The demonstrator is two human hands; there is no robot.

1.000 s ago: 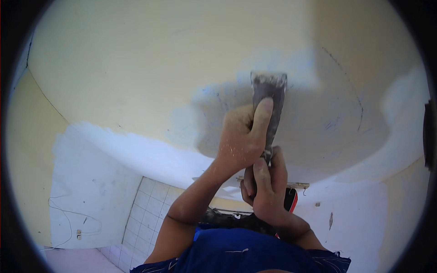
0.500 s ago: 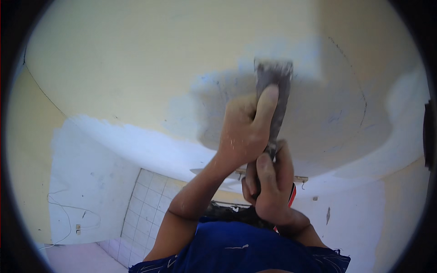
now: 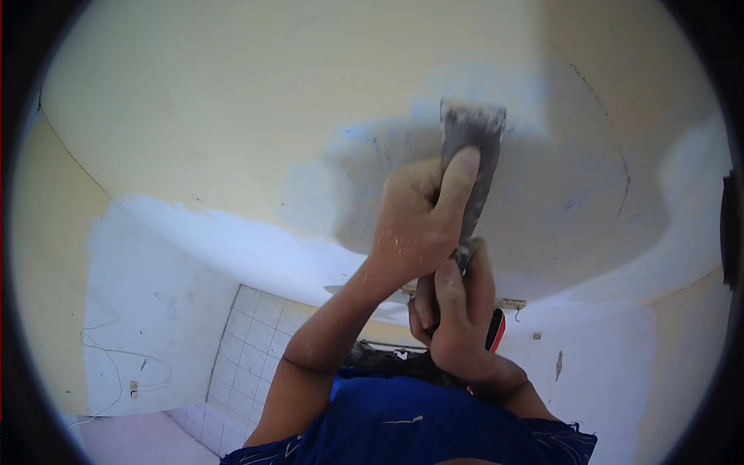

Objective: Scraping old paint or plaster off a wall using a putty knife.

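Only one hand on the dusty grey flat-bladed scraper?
No, the left hand holds the scraper higher up, the right hand lower down.

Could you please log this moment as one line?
left hand: gripping scraper, thumb pointing toward blade edge | right hand: gripping scraper's lower end | blade: whitish residue; contact with painted surface unclear

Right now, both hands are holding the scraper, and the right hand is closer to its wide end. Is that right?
Not quite: the left hand is closer to the wide end of the scraper, and the right hand holds it lower down. The head view shows this. Both hands are holding it.
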